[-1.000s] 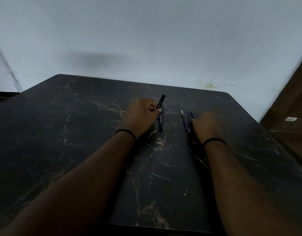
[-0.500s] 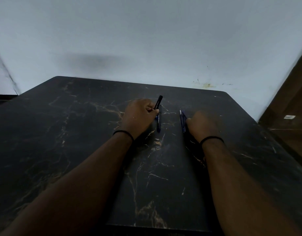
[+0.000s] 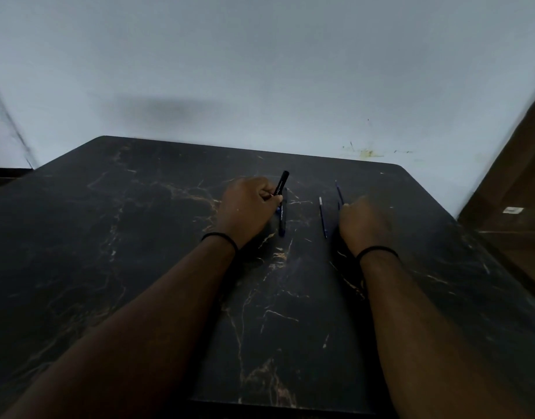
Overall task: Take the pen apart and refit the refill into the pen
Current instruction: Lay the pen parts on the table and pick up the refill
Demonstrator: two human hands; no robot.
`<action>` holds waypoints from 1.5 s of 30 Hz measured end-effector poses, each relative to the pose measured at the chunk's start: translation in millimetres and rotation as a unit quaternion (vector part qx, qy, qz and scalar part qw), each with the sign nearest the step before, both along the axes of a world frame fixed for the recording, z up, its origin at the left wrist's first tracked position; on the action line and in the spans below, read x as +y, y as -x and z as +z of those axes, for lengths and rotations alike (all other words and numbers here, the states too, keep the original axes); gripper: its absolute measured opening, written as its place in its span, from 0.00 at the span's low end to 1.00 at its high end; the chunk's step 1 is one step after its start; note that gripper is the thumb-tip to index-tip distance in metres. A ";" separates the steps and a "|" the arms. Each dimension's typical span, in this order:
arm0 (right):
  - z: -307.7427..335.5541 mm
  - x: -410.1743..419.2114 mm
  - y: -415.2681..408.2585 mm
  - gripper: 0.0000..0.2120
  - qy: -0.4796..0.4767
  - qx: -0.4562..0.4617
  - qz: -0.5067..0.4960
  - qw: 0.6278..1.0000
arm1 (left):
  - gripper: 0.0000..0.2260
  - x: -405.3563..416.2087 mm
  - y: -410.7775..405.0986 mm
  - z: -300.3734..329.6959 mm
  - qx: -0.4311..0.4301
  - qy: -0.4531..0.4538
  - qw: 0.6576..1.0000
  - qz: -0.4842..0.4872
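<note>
My left hand point(image 3: 250, 207) is curled round a black pen barrel point(image 3: 281, 183), whose far end sticks up past the knuckles. Just beside that hand a second dark pen piece point(image 3: 283, 219) lies flat on the table point(image 3: 139, 237). My right hand point(image 3: 364, 220) is a loose fist pinching a thin blue refill point(image 3: 339, 193), tip angled away. Another refill point(image 3: 322, 217) lies on the table between my hands. Both forearms reach forward, low over the table.
</note>
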State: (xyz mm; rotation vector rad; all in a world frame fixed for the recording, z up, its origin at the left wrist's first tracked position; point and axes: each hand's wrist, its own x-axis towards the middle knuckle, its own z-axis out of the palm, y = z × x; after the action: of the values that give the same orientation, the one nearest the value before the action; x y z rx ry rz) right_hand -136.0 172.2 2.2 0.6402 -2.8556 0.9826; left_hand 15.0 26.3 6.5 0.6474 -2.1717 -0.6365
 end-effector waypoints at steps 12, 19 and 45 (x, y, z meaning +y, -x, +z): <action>-11.2 -12.2 3.0 0.14 0.150 -0.044 0.062 0.986 | 0.08 1.1 -0.6 1.1 0.001 -0.014 1.000 -0.016; -7.2 -10.8 2.3 0.15 0.182 -0.072 0.044 0.980 | 0.08 1.2 0.1 2.1 0.007 -0.013 1.000 -0.010; -8.9 1.2 1.4 0.11 0.169 0.009 -0.067 0.983 | 0.05 3.6 -2.1 3.8 -0.003 -0.006 1.000 -0.007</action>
State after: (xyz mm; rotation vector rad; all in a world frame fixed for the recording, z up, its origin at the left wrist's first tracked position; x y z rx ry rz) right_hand -137.3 173.4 -6.7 0.4148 -2.5831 1.3820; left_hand 17.1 29.9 10.3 0.6408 -2.1820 -0.6556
